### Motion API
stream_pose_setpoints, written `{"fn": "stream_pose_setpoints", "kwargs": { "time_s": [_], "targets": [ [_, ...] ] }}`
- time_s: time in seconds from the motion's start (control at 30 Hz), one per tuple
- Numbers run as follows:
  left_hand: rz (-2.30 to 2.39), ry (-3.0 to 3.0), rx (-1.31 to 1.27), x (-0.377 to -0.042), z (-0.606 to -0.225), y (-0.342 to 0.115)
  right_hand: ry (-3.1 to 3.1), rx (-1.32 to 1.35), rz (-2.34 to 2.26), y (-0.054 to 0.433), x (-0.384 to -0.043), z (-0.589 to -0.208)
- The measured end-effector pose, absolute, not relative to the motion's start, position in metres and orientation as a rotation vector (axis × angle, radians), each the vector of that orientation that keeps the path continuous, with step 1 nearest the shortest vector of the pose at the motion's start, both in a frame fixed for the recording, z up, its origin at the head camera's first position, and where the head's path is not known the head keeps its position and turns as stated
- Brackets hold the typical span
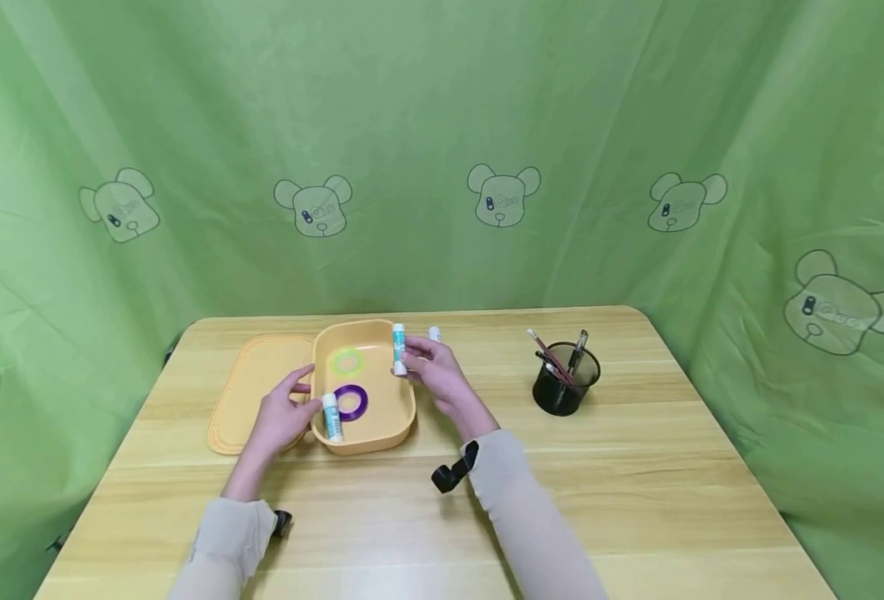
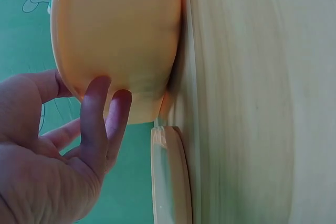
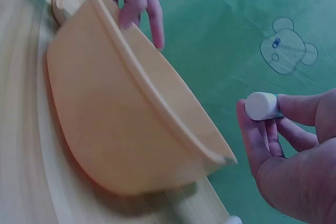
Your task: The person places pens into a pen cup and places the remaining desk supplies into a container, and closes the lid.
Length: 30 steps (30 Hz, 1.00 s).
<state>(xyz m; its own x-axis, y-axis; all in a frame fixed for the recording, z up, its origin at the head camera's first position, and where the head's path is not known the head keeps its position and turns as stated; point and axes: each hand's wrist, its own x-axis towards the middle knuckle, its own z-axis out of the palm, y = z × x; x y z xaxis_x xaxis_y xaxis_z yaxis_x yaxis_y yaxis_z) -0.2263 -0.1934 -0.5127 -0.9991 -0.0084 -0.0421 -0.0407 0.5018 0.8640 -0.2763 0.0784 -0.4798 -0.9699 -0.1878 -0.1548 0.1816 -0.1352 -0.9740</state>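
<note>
A glue stick [image 1: 399, 348] with a white cap and teal label is pinched upright between the thumb and fingers of my right hand [image 1: 442, 377], above the right rim of an orange plastic box [image 1: 377, 437]. In the right wrist view, one white end of this glue stick [image 3: 261, 106] faces the camera. My left hand [image 1: 282, 417] grips the box's left wall, fingers against the outside and thumb at the rim. Inside the box lie another glue stick [image 1: 332, 418], a purple tape roll [image 1: 362, 406] and a yellow-green tape roll [image 1: 336, 363].
The orange lid [image 1: 242, 400] lies flat left of the box. Another white-capped glue stick [image 1: 434, 332] stands partly hidden behind my right hand. A black mesh pen cup [image 1: 557, 398] with pencils and pens is on the right. A green curtain [image 1: 412, 267] hangs behind the table.
</note>
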Motion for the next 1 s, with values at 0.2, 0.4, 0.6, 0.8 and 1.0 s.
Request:
{"fn": "stream_pose_setpoints", "kwargs": {
  "time_s": [0.2, 0.4, 0.6, 0.8, 1.0],
  "targets": [
    [1.54, 2.691, -0.031, -0.226, -0.512, -0.193, 1.785, 0.0, -2.285, 0.052, -0.272, -0.482],
    [1.535, 2.699, -0.027, -0.226, -0.513, -0.193, 1.687, 0.066, -2.369, 0.028, -0.268, -0.488],
    [1.54, 2.695, -0.02, -0.226, -0.515, -0.193, 1.605, 0.16, -2.397, 0.017, -0.267, -0.493],
    [1.554, 2.689, -0.023, -0.226, -0.515, -0.193, 1.586, 0.245, -2.402, 0.01, -0.268, -0.496],
    [1.554, 2.688, -0.015, -0.225, -0.515, -0.193, 1.539, 0.343, -2.435, 0.0, -0.27, -0.498]
  ]
}}
